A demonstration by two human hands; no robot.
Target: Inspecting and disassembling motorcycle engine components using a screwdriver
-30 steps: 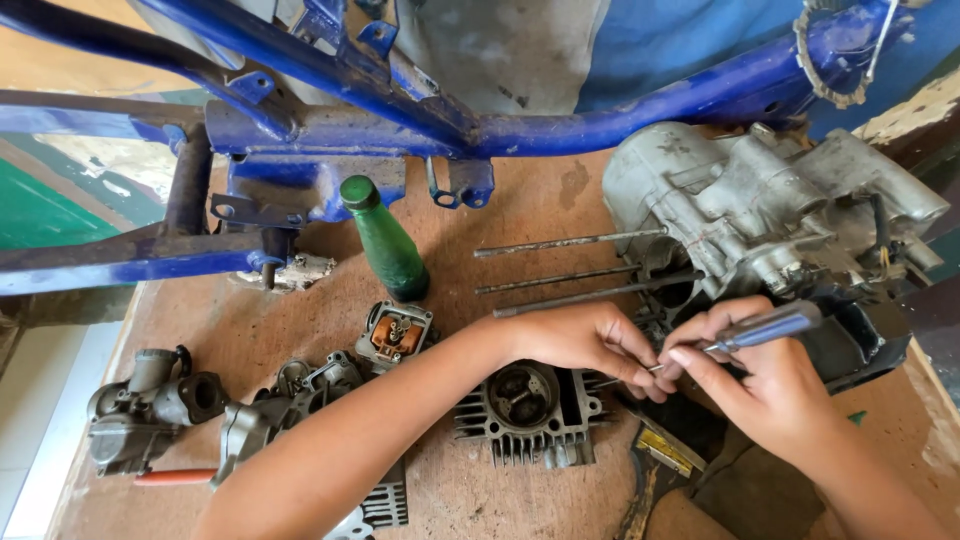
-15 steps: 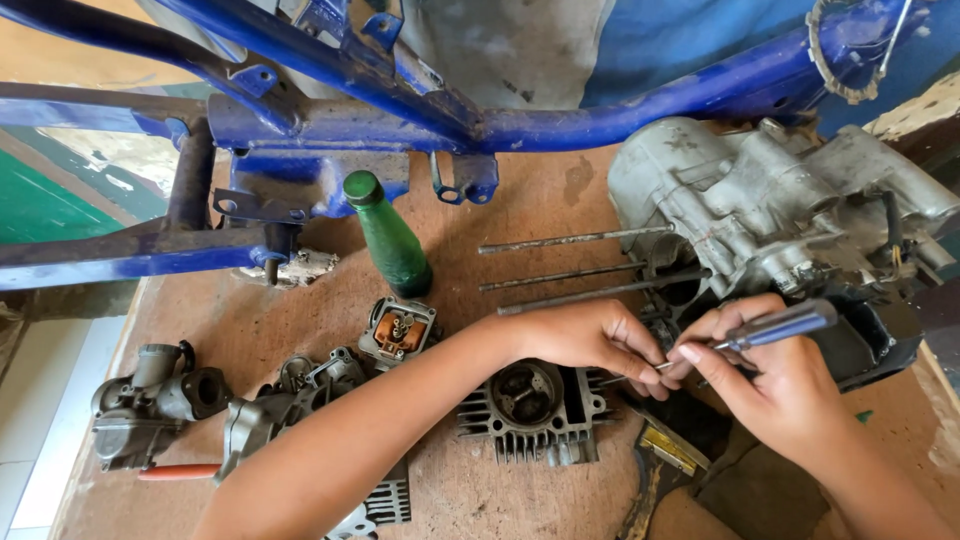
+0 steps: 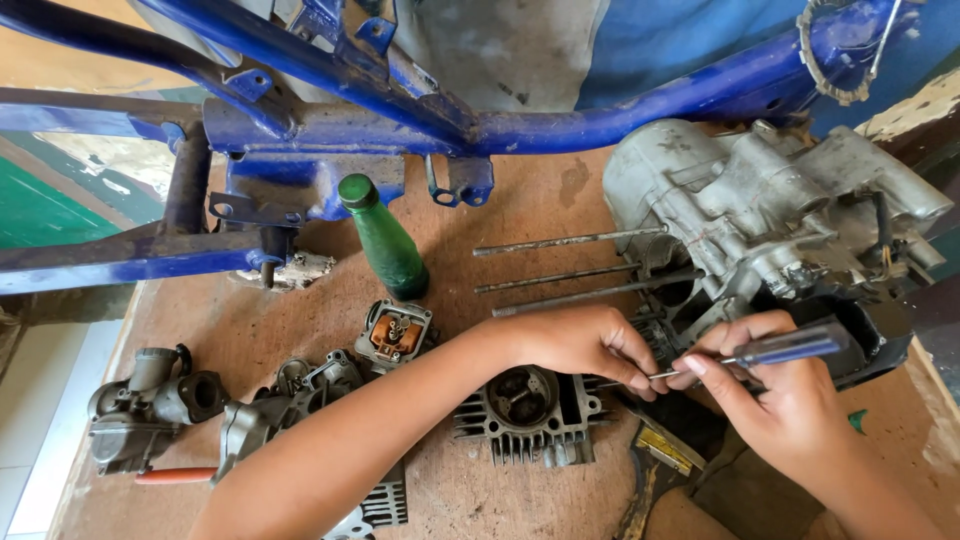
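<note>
Blue-handled screwdriver (image 3: 775,350) pinched in the right hand (image 3: 790,410), its tip meeting the left hand (image 3: 585,345), whose fingers clench near it beside the grey engine block (image 3: 760,210), while cylinder head (image 3: 525,405) and carburettors lie stripped on the desk (image 3: 540,200).

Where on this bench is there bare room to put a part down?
Bare wood lies between the green bottle and the engine block, above the long studs. A second patch sits left of the bottle, above the carburetor. It is crowded around the cylinder head, where the left hand and right hand work with the screwdriver.
</note>
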